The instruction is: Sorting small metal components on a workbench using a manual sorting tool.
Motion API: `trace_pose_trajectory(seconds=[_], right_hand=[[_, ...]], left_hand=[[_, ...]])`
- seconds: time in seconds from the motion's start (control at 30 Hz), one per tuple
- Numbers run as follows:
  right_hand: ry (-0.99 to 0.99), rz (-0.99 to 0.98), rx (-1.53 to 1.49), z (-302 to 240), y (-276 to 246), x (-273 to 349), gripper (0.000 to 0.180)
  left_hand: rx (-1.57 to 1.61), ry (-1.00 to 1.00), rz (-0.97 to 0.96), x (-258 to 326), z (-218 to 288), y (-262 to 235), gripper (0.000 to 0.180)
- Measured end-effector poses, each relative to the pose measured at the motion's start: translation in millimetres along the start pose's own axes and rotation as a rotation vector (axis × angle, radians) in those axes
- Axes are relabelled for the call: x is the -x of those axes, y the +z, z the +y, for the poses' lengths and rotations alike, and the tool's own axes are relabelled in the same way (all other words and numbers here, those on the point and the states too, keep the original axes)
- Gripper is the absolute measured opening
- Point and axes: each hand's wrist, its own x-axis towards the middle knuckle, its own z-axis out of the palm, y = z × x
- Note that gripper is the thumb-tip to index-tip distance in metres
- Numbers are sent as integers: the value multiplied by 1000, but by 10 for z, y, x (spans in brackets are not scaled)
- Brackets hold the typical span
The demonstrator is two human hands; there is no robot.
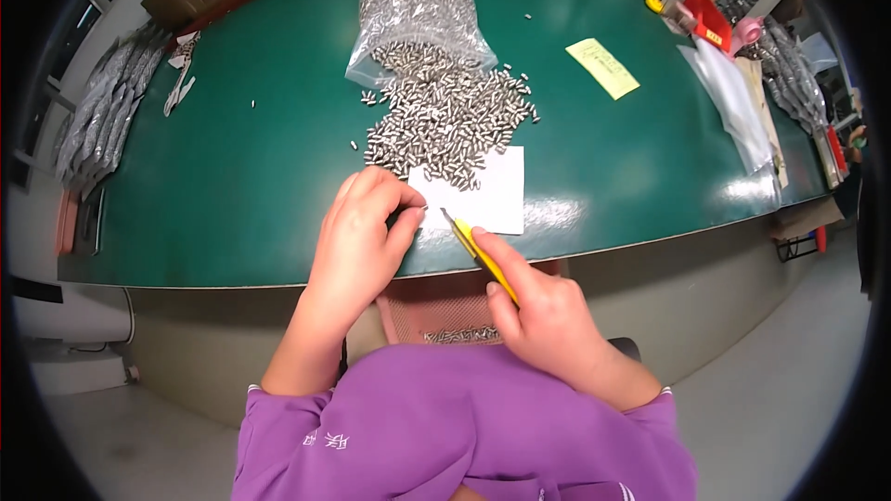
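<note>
At the left of the frame, filled plastic bags [111, 107] are lying at the edge of a green table [251, 176]. Just left of centre, the left hand [364, 223] is resting by the table's near edge, its thumb and fingertips coming together on what seems to be a small metal piece [424, 208], though it is too tiny to make out well. At upper centre, a clear bag [418, 5] is lying with its mouth facing the near edge, and a heap of short silvery metal pieces [450, 121] is spreading out from that mouth. The heap's near end is covering part of a white sheet [503, 190] at the middle of the frame. Below the table edge, a pink basket [406, 308] is holding more metal pieces. Right of centre, the right hand [543, 306] is clamping a slim yellow-and-black tool [492, 269], whose dark tip is pointing up and left over the sheet. Farther right, a yellow note [603, 68] is lying on the table, and flat clear plastic bags [733, 107] are lying near the right edge, below a red box [710, 21].
</note>
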Motion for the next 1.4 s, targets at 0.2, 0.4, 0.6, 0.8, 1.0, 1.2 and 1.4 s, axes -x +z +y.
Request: trace_pose_trajectory(seconds=[0.2,0.4,0.6,0.8,1.0,1.2,1.4], right_hand=[[-22,15,-21,13,52,-40,58],[-48,22,-23,20,98,-41,58],[-24,5,-73,-8,5,-107,56],[-38,-108,0,-98,-155,-211,57],[-46,-7,-53,35,-8,-99,58],[7,93,-55,106,-104,9,59],[29,79,-66,164,-43,53,60]], left_hand=[[-21,29,42,10,-61,54,8],[-15,9,31,12,-30,55,8],[-13,30,36,-13,-55,82,9],[33,20,23,-38,-58,59,10],[36,32,14,29,22,53,8],[72,157,-60,95,110,-49,9],[-158,201,96,-175,-21,155,29]])
